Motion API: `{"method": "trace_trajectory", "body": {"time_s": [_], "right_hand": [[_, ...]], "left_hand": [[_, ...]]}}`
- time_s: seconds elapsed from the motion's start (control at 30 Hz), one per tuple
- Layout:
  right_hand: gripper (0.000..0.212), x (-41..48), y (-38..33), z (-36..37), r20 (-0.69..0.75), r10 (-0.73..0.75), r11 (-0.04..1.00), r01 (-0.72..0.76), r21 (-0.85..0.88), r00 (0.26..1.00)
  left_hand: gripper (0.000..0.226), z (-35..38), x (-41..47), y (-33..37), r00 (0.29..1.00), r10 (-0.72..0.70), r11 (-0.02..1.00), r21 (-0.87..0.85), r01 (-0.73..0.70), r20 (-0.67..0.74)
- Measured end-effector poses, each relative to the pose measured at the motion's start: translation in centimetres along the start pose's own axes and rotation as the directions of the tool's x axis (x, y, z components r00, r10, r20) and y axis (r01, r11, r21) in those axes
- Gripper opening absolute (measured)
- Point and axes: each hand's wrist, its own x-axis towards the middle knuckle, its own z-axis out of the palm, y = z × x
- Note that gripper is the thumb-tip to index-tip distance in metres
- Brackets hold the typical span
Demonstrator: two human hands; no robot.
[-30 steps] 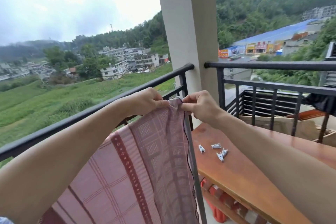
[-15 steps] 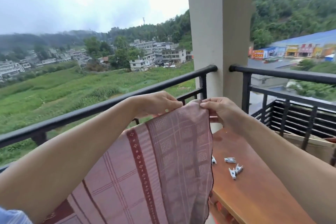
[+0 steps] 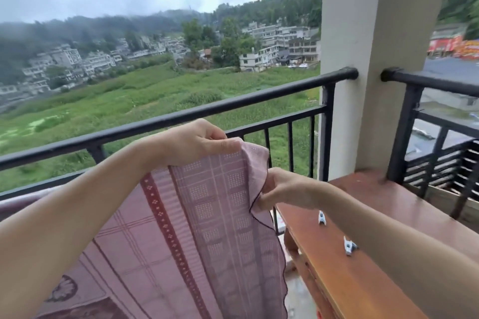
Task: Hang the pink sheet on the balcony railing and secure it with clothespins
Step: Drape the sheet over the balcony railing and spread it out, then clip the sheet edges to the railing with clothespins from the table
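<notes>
Pink sheet [image 3: 215, 228]: woven cloth, matt | railing [image 3: 181, 118]: black painted metal, satin | surface [image 3: 350, 280]: glossy varnished wood | clothespins [image 3: 349, 245]: pale plastic

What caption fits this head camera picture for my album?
Left hand and right hand hold the pink sheet near the railing, clothespins on the table.

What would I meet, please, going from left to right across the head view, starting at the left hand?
In order: left hand → right hand → far clothespin → near clothespin → side railing. The pink sheet spans both hands, so it is left out.
</notes>
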Motion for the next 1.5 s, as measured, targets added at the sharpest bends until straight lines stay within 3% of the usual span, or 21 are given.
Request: {"method": "trace_trajectory", "body": {"time_s": [0.1,0.23,0.33,0.47,0.57,0.67,0.73,0.83,1.0,1.13,1.5], "right_hand": [[0.015,-0.1,1.8,-1.3,-0.096,0.023,0.998,-0.018,0.055,0.995],[0.019,-0.8,3.7,-3.6,-0.209,0.056,0.991,-0.029,0.133,0.976],[0.014,-1.7,6.0,-5.7,-0.364,0.100,0.995,-0.083,0.062,0.926],[0.008,-4.9,11.9,-9.4,-0.648,0.254,0.939,-0.344,-0.014,0.719],[0.011,-9.5,16.4,-11.1,-0.761,0.361,0.784,-0.618,-0.066,0.540],[0.011,-14.0,19.8,-10.5,-0.789,0.483,0.637,-0.770,0.020,0.380],[0.006,-16.4,21.4,-9.7,-0.801,0.509,0.572,-0.819,0.042,0.314],[0.015,-18.9,23.4,-8.3,-0.804,0.533,0.497,-0.867,0.045,0.264],[0.027,-20.7,27.0,-7.6,-0.755,0.598,0.366,-0.930,-0.041,0.269],[0.028,-19.5,31.2,-9.7,-0.726,0.614,0.345,-0.932,-0.108,0.311],[0.038,-11.7,44.6,-16.2,-0.590,0.624,0.357,-0.858,-0.369,0.513]], "left_hand": [[0.077,0.6,0.0,0.6,0.997,0.024,1.000,0.019,-0.023,-0.077],[0.040,2.2,1.3,3.5,0.988,0.062,0.990,0.136,-0.042,-0.144],[0.026,3.7,3.4,6.5,0.963,0.164,0.949,0.301,-0.095,-0.215],[0.025,7.4,7.6,9.3,0.921,0.305,0.863,0.480,-0.160,-0.241],[0.025,12.3,10.9,10.0,0.924,0.354,0.778,0.595,-0.203,-0.148],[0.019,17.8,13.6,8.9,0.953,0.303,0.766,0.601,-0.227,-0.026],[0.016,21.7,15.2,7.4,0.965,0.260,0.777,0.583,-0.237,0.046],[0.012,27.3,17.0,5.1,0.967,0.219,0.797,0.547,-0.256,0.133],[0.006,34.3,19.8,3.0,0.954,0.120,0.824,0.508,-0.251,0.276],[0.006,38.1,23.4,1.7,0.955,0.064,0.862,0.466,-0.199,0.290],[0.010,48.9,30.0,-4.3,0.919,-0.148,0.921,0.391,-0.007,0.365]]}}
